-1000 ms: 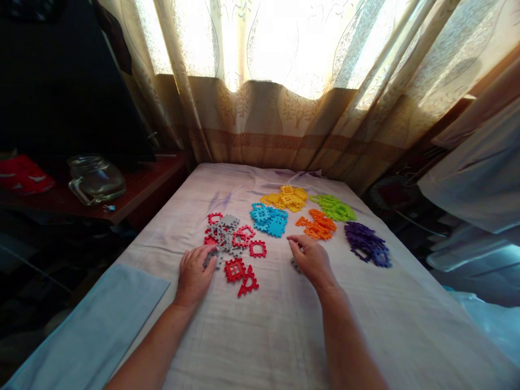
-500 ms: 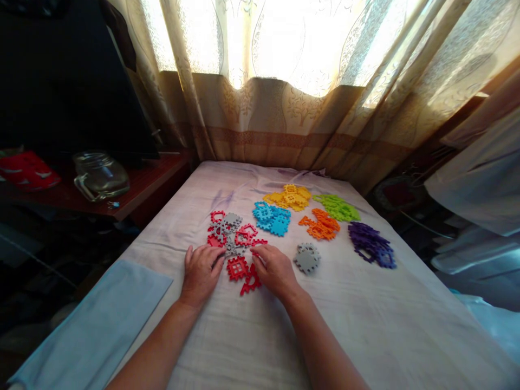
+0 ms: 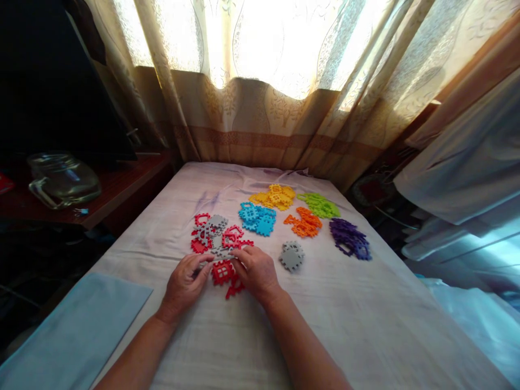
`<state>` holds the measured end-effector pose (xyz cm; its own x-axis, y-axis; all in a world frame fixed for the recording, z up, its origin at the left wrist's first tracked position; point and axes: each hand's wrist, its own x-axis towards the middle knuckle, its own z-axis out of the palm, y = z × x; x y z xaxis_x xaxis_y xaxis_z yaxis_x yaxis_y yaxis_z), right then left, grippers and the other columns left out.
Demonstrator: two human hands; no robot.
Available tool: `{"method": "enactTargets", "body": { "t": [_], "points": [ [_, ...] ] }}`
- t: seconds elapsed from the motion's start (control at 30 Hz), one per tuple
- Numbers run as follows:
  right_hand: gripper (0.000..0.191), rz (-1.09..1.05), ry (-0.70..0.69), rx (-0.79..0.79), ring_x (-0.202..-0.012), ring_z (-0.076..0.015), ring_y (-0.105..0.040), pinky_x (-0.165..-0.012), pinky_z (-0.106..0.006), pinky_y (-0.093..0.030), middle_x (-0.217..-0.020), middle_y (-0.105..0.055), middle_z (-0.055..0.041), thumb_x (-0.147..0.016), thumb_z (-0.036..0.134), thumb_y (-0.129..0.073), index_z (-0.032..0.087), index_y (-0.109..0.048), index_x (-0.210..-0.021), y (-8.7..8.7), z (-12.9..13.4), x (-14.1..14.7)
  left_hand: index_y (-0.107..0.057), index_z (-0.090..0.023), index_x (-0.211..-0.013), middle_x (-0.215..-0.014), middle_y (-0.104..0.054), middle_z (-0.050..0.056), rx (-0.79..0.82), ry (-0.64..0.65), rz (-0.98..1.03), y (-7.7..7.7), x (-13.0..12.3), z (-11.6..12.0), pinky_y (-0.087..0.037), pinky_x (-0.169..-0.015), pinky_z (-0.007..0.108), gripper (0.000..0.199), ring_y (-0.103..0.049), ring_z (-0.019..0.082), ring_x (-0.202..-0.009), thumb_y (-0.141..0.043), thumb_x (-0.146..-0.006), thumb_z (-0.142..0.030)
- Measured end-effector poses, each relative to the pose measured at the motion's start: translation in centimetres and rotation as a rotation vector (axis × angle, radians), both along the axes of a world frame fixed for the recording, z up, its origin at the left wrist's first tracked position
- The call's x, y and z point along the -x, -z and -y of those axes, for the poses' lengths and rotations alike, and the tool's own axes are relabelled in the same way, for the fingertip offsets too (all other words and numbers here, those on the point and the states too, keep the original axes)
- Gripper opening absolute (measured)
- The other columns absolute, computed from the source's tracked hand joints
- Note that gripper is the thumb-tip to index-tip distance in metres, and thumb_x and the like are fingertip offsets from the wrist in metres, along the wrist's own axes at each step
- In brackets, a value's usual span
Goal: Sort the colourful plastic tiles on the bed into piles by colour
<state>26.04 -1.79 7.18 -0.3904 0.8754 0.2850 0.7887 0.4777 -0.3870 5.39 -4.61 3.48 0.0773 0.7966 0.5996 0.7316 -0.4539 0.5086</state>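
Observation:
Both hands pinch a flat grey puzzle-edged piece, seen nearly edge-on above the pile. My left hand closes its thumb and fingers on the piece's left end. At its right end are the closed fingers of my right hand. Behind the held piece lies a mixed pile of red pieces and grey pieces with notched edges. Nearer me, a red window-shaped piece and another red piece lie between the hands, the latter partly covered by my right hand.
Sorted by colour on the sheet are blue pieces, yellow pieces, green pieces, orange pieces, purple pieces and a small grey stack. A blue cloth lies left; a glass jug stands on the side table.
A grey piece has come up from the pile between both hands. My hands have drawn closer together around it. The whole view has shifted, so the scene sits further left.

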Motion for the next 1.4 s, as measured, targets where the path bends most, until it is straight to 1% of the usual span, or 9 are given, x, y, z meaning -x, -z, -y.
{"method": "enactTargets", "body": {
  "t": [0.2,0.33,0.47,0.6,0.77,1.0,1.2,1.3,1.4],
  "points": [
    [0.030,-0.050,0.353,0.269,-0.065,-0.0143,-0.057,-0.057,-0.023,-0.032,-0.071,-0.069,-0.0014,-0.091,0.037,-0.051,0.022,-0.071,-0.075,-2.9,-2.0,-8.6,-0.067,-0.023,-0.099,-0.094,-0.072,0.004,-0.009,-0.072,-0.225,-0.1,0.6,0.6,-0.047,-0.087,0.038,0.026,-0.064,0.022,-0.090,-0.056,-0.090,-0.045],
    [0.034,-0.130,0.460,0.419,-0.064,-0.0147,-0.057,-0.057,-0.023,-0.035,-0.068,-0.067,-0.0019,-0.087,0.041,-0.049,0.019,-0.069,-0.071,-2.8,-2.5,-15.0,-0.068,-0.025,-0.101,-0.098,-0.071,0.004,0.038,-0.077,-0.353,-0.2,1.2,1.0,-0.043,-0.091,0.041,0.030,-0.062,0.024,-0.094,-0.061,-0.085,-0.049],
    [0.035,-0.227,0.475,0.620,-0.061,-0.0133,-0.055,-0.057,-0.022,-0.039,-0.069,-0.067,-0.0027,-0.087,0.041,-0.049,0.017,-0.067,-0.070,-2.0,-2.3,-17.0,-0.069,-0.025,-0.107,-0.101,-0.070,0.005,0.075,-0.089,-0.409,-0.1,1.7,1.0,-0.043,-0.091,0.041,0.034,-0.061,0.025,-0.097,-0.061,-0.084,-0.049],
    [0.040,-0.063,0.481,0.725,-0.061,-0.0130,-0.057,-0.057,-0.022,-0.037,-0.070,-0.068,-0.0049,-0.091,0.039,-0.046,0.016,-0.067,-0.066,-1.6,-2.4,-16.5,-0.069,-0.025,-0.109,-0.103,-0.069,0.006,0.091,-0.097,-0.429,0.1,2.1,0.8,-0.042,-0.091,0.041,0.034,-0.061,0.025,-0.098,-0.060,-0.085,-0.047],
    [0.045,0.146,0.548,0.707,-0.070,-0.0152,-0.062,-0.059,-0.024,-0.036,-0.080,-0.073,-0.0073,-0.094,0.045,-0.044,0.018,-0.071,-0.072,-2.1,-2.6,-16.2,-0.068,-0.025,-0.107,-0.101,-0.070,0.005,0.100,-0.091,-0.422,0.2,2.1,0.8,-0.041,-0.094,0.043,0.029,-0.061,0.025,-0.097,-0.057,-0.087,-0.044],
    [0.036,0.172,0.589,0.449,-0.084,-0.0190,-0.064,-0.062,-0.025,-0.034,-0.093,-0.075,-0.0063,-0.092,0.043,-0.046,0.023,-0.075,-0.091,-3.3,-2.3,-14.5,-0.063,-0.022,-0.109,-0.100,-0.071,0.007,0.091,-0.095,-0.343,0.3,2.0,0.8,-0.044,-0.092,0.043,0.032,-0.062,0.025,-0.094,-0.059,-0.087,-0.044],
    [0.029,0.093,0.427,0.282,-0.081,-0.0175,-0.065,-0.064,-0.025,-0.036,-0.090,-0.075,-0.0047,-0.092,0.036,-0.049,0.024,-0.075,-0.094,-3.9,-1.8,-9.4,-0.065,-0.022,-0.106,-0.096,-0.072,0.006,0.175,-0.106,-0.211,0.4,2.0,0.5,-0.048,-0.088,0.042,0.036,-0.064,0.023,-0.089,-0.059,-0.084,-0.051],
    [0.024,0.041,0.264,0.254,-0.085,-0.0174,-0.066,-0.071,-0.025,-0.041,-0.095,-0.075,-0.0038,-0.092,0.032,-0.052,0.025,-0.074,-0.099,-3.5,-1.0,-5.7,-0.066,-0.022,-0.104,-0.095,-0.072,0.006,0.236,-0.111,-0.106,0.2,2.0,0.4,-0.052,-0.083,0.040,0.038,-0.066,0.022,-0.088,-0.061,-0.082,-0.053],
    [0.029,-0.028,0.070,0.233,-0.091,-0.0158,-0.067,-0.080,-0.025,-0.045,-0.110,-0.073,-0.0033,-0.091,0.028,-0.055,0.028,-0.068,-0.117,-2.9,0.2,-2.1,-0.064,-0.023,-0.111,-0.098,-0.072,0.005,0.255,-0.081,-0.019,-0.2,1.9,0.5,-0.054,-0.082,0.037,0.041,-0.067,0.021,-0.089,-0.061,-0.083,-0.052]
  ]
}}
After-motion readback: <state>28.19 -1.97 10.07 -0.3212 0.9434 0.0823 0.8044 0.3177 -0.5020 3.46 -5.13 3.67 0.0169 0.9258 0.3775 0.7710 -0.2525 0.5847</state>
